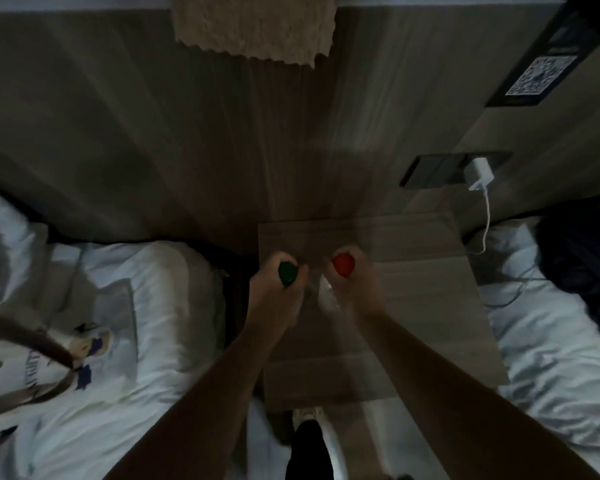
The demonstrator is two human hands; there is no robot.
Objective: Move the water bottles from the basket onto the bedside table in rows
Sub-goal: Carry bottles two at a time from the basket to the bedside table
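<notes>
a white charger (478, 174) sits plugged into the wall, cable (487, 216) dangling; white bedding (160, 271) left, a printed tote bag (94, 344) on it.

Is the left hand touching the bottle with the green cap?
Touching. The head view shows the left hand wrapped around the green-capped bottle, its fingers closed just below the cap, over the bedside table.

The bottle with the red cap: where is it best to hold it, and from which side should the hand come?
Grip the neck just under the red cap, coming from above, as the right hand does. The bottle stands upright over the bedside table, so its top faces the person.
</notes>
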